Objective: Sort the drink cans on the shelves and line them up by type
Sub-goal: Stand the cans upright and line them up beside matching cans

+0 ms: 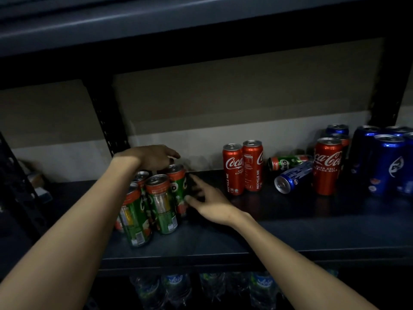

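Observation:
Several green cans (161, 203) with red tops stand bunched together at the left of the dark shelf (223, 238). My left hand (152, 156) arches over the back of this bunch with its fingers curved down; what lies under the palm is hidden. My right hand (207, 202) reaches in from the right, its fingers spread and its fingertips touching the side of the rear right green can (178, 186). Two red cola cans (242, 167) stand side by side mid-shelf. A third red cola can (327, 166) stands further right.
A green can (288, 162) and a blue can (292, 176) lie on their sides between the red cans. Several blue cans (386, 164) stand at the far right. A black perforated post (107, 121) rises behind the green cans. Plastic water bottles (176, 287) fill the shelf below.

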